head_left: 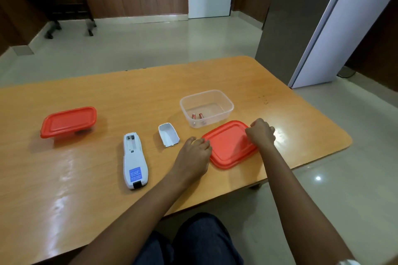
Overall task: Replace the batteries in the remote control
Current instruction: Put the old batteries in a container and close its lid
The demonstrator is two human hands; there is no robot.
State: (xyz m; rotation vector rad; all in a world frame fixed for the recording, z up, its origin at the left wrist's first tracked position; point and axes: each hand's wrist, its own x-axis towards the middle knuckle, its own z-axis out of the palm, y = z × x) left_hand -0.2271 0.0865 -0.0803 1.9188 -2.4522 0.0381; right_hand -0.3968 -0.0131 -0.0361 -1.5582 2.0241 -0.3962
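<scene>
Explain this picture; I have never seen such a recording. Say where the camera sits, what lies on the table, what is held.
No machine here: a person's two bare hands, filmed by a camera worn on their head, looking down. On the table lie a white remote control, face down with its battery compartment open, its battery cover, a clear container holding two batteries, and a closed red-lidded container. The left hand and right hand each grip an edge of a loose red lid.
</scene>
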